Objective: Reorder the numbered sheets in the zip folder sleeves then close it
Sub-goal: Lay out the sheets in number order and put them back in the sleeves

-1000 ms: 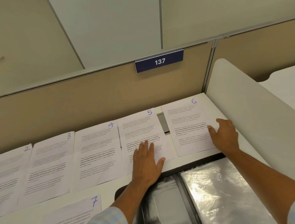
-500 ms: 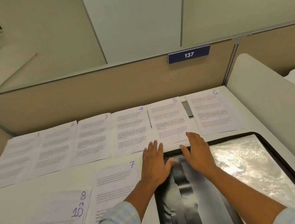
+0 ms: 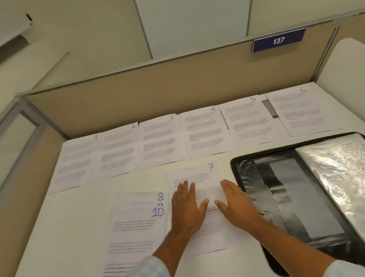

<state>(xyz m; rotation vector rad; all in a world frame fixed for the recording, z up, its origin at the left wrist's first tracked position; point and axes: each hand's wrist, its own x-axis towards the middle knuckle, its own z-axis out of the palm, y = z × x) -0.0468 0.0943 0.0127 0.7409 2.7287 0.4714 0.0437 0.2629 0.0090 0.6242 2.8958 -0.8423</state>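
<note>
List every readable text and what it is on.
"137": blue sign
"1": sheet 1
"2": sheet 2
"3": sheet 3
"4": sheet 4
"5": sheet 5
"6": sheet 6
"7": sheet 7
"8": sheet 8
"10": sheet 10
Mark above "10": mostly covered.
Body print: too blurred.

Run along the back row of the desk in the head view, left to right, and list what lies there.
sheet 1 → sheet 2 → sheet 3 → sheet 4 → sheet 5 → grey strip in the desk → sheet 6
</note>
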